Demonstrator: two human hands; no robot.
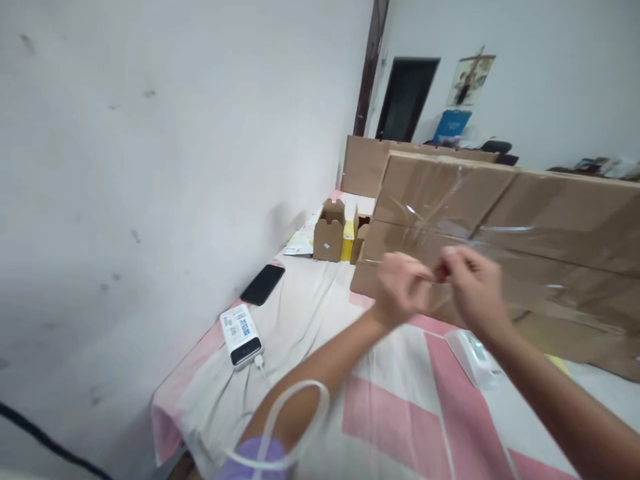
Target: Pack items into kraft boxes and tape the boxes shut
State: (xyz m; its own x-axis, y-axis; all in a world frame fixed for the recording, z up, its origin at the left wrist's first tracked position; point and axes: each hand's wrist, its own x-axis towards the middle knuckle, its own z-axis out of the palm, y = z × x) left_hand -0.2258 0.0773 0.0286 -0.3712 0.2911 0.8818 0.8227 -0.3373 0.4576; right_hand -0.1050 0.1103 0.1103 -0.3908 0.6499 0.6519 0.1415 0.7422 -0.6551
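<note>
My left hand [403,285] and my right hand [473,283] are raised close together in front of a taped cardboard panel [565,227]. Between their fingertips shows a small dark red thing [441,272], blurred and too small to name. The right hand pinches it. The left hand's fingers are curled in, with their tips close to the red thing; whether they also grip it is hidden by blur. Below the right wrist a white device with a small display [473,359] lies on the cloth. A white cable [323,400] loops in front of my left forearm.
A white power bank [235,327] with a plugged-in cable and a black phone [263,285] lie along the wall. Open brown cartons [327,241] and a yellow box [348,241] stand at the back, left of the panel. A pink-and-white cloth [390,413] covers the surface.
</note>
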